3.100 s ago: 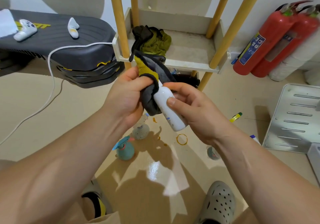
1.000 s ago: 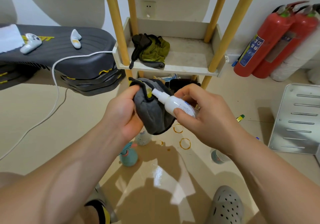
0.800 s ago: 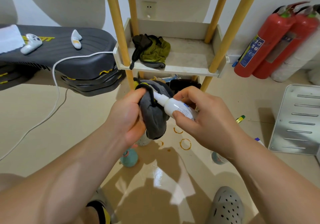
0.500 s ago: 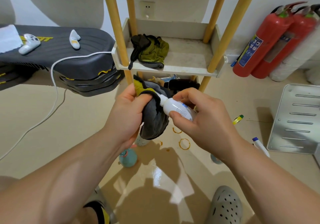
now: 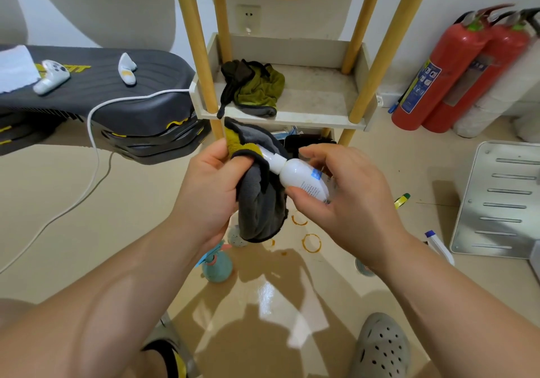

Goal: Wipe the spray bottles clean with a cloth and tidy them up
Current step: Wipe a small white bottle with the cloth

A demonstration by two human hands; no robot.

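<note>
My right hand (image 5: 344, 202) grips a small white spray bottle (image 5: 301, 177) by its body, its neck pointing up and left. My left hand (image 5: 210, 185) holds a grey and yellow cloth (image 5: 257, 202) bunched around the bottle's nozzle end, so the tip is hidden. Both are held in front of me above the floor. A teal spray bottle (image 5: 217, 263) stands on the floor below my left wrist. A speckled bottle (image 5: 236, 236) stands just behind it, partly hidden by the cloth. Another white bottle with a blue cap (image 5: 438, 246) lies on the floor at the right.
A wooden-legged shelf unit (image 5: 321, 97) stands ahead, a green and black cloth (image 5: 251, 88) on its tray. Two red fire extinguishers (image 5: 455, 71) lean at the right wall. A metal panel (image 5: 502, 199) lies right. A dark bench (image 5: 96, 94) with a white cable fills the left.
The cloth has slid up from the bottle's body to its nozzle end, and my left hand keeps working it around the tip. The right hand has turned the bottle more sideways.
</note>
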